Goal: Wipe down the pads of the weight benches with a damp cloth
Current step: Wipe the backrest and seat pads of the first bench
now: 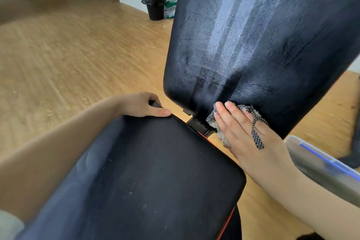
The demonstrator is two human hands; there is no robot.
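Seat pad (155, 171) at 6 o'clock; back pad (263, 35) rises behind it toward 1 o'clock, a cloth (211, 118) against its lower edge. A bin (154, 5) stands far off at 12 o'clock; perhaps a tub (321, 163) at 4 o'clock.

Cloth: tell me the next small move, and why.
Probably slide the cloth up the back pad, a strip further right: the right hand presses it flat at the pad's bottom edge, and wet streaks mark only the middle.

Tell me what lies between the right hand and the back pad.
The cloth: the head view shows the right hand pressing it flat against the back pad near its lower edge.
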